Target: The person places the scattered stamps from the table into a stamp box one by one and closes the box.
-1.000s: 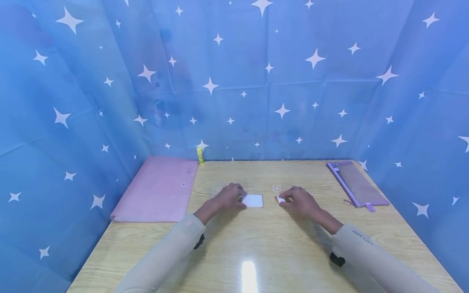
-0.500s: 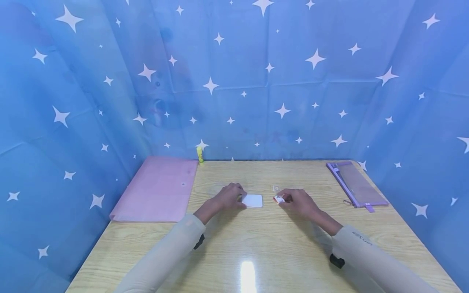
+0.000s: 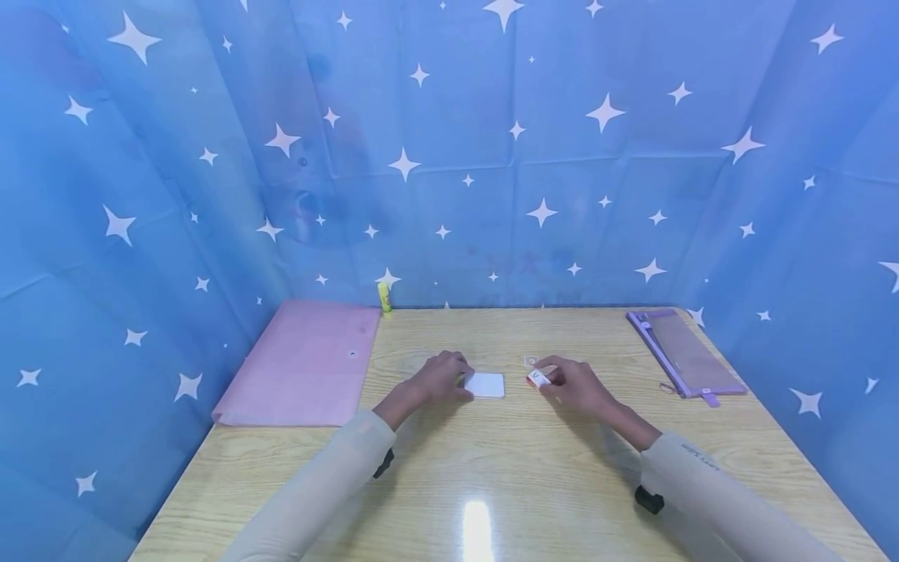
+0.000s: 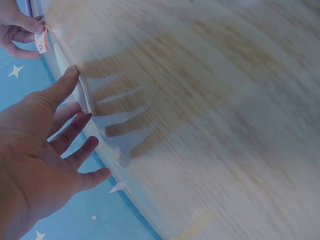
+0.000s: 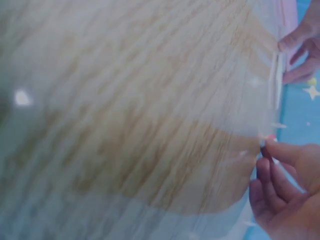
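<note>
- Left hand (image 3: 441, 378) pinches the end of a white, rounded rectangular stack (image 3: 486, 385) on the wood-grain surface (image 3: 449, 453);
- right hand (image 3: 577, 386), near it, pinches a small white-and-red piece (image 3: 538, 378); step judged: handling the piece; next move likely calls for steady fingers.

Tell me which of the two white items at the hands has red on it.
The small piece pinched in the right hand: it shows red along its edge, while the larger rectangular slab at the left hand has a plain white top.
</note>
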The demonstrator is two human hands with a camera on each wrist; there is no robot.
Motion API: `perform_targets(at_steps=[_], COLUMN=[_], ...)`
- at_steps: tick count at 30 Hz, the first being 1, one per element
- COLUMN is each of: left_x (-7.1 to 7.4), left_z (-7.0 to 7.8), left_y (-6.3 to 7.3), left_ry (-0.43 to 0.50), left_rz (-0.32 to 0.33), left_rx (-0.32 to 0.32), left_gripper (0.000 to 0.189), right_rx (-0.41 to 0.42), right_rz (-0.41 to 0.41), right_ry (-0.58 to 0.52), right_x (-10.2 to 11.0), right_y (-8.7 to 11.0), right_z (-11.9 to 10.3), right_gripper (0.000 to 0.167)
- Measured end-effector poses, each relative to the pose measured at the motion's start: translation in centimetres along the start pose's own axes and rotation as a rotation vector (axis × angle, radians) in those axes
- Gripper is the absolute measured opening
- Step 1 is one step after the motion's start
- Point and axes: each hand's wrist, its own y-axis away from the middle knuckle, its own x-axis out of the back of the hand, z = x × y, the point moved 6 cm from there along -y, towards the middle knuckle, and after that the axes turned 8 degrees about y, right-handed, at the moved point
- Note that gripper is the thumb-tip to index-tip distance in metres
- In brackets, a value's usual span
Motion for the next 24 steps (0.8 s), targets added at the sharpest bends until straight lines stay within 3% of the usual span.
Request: perform_targets(at_steps=[4,10,24], left_x=[0.1,0.2,0.3], left_z=[0.1,0.3,0.2], left_y=[0.0,0.0,-0.3], left_ry=[-0.01,-0.03,-0.067], left_rz=[-0.001,-0.005,0.004], left_rx=[0.002,-0.014,-0.039], left_gripper=[0.049,0.048,0.048], right_rx=[-0.025,0.011,0.065], right_rz=[-0.022,-0.022,-0.07], right_ry=[-0.015,0.003,-0.074], right_x=[0.0,0.0,0.1], right_y=[-0.2,-0.7,-2.0], right_z=[0.3,0.3,-2.2], right_gripper=[0.035,0.031,0.014])
